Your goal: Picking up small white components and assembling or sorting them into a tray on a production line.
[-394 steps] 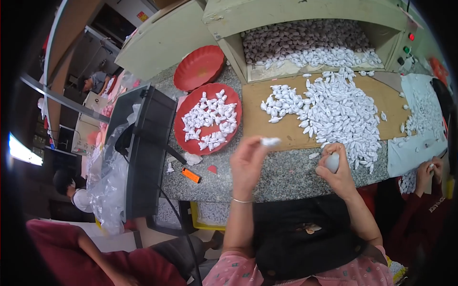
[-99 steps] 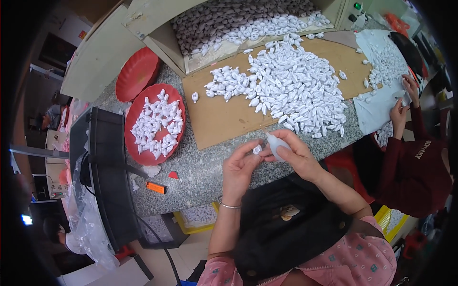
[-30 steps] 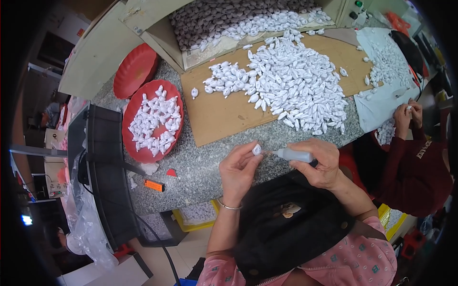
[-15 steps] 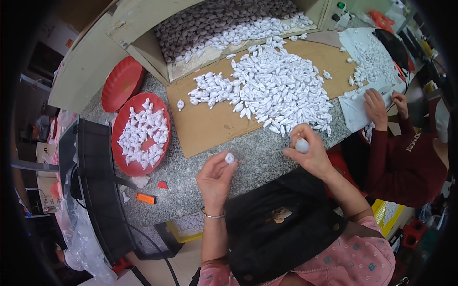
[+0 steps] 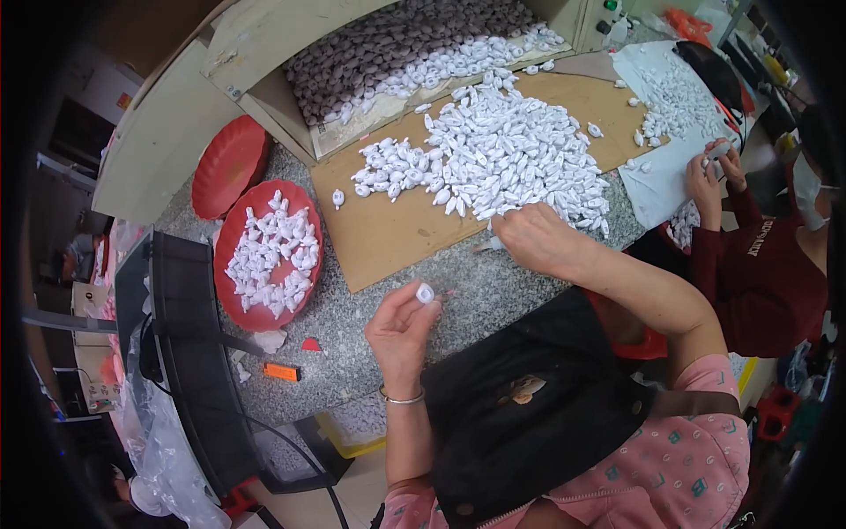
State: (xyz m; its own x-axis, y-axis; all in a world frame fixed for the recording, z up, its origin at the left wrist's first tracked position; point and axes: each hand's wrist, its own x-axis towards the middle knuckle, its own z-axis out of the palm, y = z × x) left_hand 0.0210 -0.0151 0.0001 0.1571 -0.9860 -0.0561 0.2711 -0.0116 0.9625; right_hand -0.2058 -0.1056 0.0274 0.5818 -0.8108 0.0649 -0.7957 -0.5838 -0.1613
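My left hand pinches a small white plastic piece between thumb and fingertips, its end with a dark-rimmed mark turned up. At the near edge of the heap, my right hand is closed palm down. A pale, translucent end of a small bottle sticks out under its fingers; the hand covers the rest. Beyond both hands, a big heap of like white pieces lies on a brown cardboard sheet. To the left, a red scalloped bowl contains many white pieces.
Another red bowl stands behind the first. A wooden box full of pieces is at the back. On the speckled worktop lie an orange block and a red scrap. A co-worker's hands work at the right.
My right hand has swung forward and left to the heap's near edge, turning palm down over the bottle. My left hand stays nearly in place with its piece. The co-worker's hands have risen slightly.
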